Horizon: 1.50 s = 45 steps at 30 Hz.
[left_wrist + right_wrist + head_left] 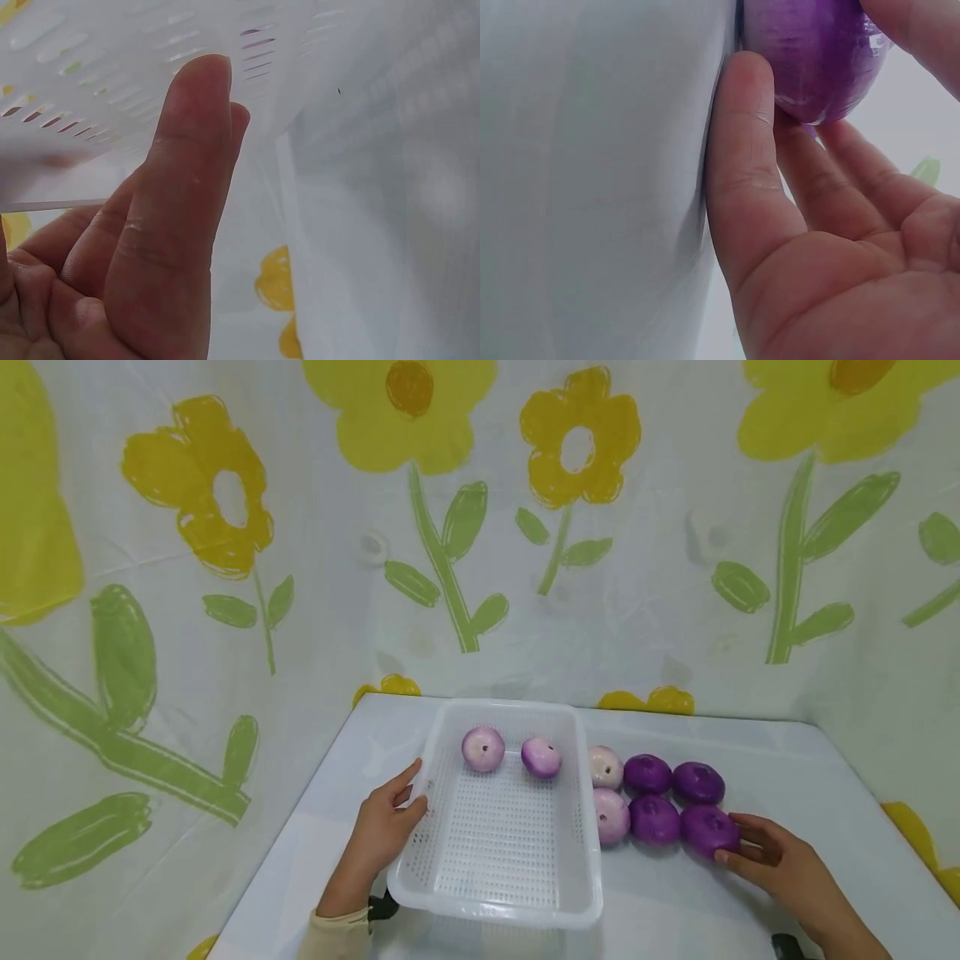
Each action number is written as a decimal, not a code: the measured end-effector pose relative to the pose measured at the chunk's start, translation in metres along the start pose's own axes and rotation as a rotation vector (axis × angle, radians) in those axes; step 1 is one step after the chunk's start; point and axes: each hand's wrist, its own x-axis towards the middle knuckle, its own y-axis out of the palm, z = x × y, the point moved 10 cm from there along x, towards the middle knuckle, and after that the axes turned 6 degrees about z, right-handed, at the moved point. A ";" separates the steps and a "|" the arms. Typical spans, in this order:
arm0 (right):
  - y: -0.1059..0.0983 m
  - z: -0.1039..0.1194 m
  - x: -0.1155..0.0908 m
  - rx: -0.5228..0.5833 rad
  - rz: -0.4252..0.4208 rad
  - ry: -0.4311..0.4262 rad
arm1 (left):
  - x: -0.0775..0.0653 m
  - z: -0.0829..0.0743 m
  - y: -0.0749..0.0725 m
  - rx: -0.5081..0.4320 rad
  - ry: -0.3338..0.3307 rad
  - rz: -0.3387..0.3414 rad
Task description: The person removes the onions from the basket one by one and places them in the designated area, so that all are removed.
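My left hand is at the left side of a white perforated plastic basket, its fingertips at the rim. In the left wrist view, straight fingers lie against the slotted wall. Two pale purple onions sit inside, toward the far end. To the right, my right hand holds a dark purple onion between thumb and fingers, at the near right end of a group. The right wrist view shows this onion with fingers around it, one finger along the tabletop.
Beside the basket's right wall, two pale onions and several dark purple onions stand close together in two rows. The white table meets a flower-printed cloth at its back and sides.
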 end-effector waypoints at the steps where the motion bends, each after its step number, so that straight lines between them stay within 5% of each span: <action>1: 0.000 -0.001 0.001 -0.002 0.004 0.007 | 0.000 0.000 0.000 -0.002 -0.003 0.001; 22: -0.003 -0.004 0.008 -0.055 0.056 0.095 | 0.001 -0.003 -0.002 -0.024 0.014 -0.010; 32: -0.013 0.000 0.001 -0.237 0.071 0.116 | -0.002 0.000 0.003 -0.031 0.016 0.009; 38: -0.027 0.018 -0.003 -0.333 0.050 0.081 | -0.004 -0.004 0.001 -0.021 0.034 -0.001; 45: -0.042 0.074 0.002 -0.417 -0.033 -0.046 | -0.002 -0.007 0.000 -0.007 0.047 -0.002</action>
